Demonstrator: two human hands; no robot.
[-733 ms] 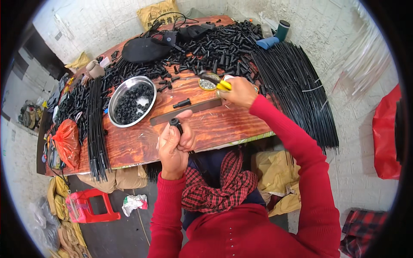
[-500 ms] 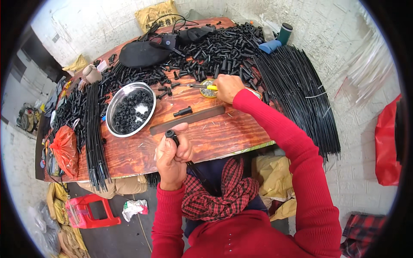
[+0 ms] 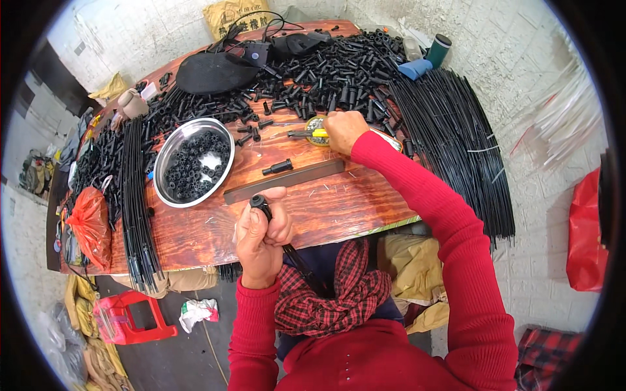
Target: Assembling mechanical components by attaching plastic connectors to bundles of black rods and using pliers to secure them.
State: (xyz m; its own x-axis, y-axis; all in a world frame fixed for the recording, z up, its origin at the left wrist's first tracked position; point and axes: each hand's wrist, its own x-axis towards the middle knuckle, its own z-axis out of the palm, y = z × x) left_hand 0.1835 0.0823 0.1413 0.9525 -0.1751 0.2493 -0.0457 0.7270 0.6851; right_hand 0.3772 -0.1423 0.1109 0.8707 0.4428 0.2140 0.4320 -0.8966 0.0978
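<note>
My left hand (image 3: 263,238), closed and raised before the table's front edge, grips a black cable (image 3: 297,260). Its thick black end fitting (image 3: 259,203) sticks up between thumb and fingers, while the rest runs down toward my lap. Farther off, my right hand (image 3: 347,133) is shut on yellow-handled pliers (image 3: 318,133) at a small round yellow tin (image 3: 314,122) of small shiny pieces. The pliers' jaws point left, and my fist hides part of their handles. One black fitting (image 3: 278,167) lies beside a dark metal bar (image 3: 287,182) between my hands.
A steel bowl (image 3: 158,176) of small black rings stands left on the wooden table (image 3: 195,236). Black fittings (image 3: 339,72) heap along the back. Bundles of black cables lie left (image 3: 135,202) and right (image 3: 456,143). A red stool (image 3: 150,333) stands on the floor.
The view has shifted slightly. My left hand keeps its grip on the cable fitting. The pliers have turned a little over the tin in my right hand.
</note>
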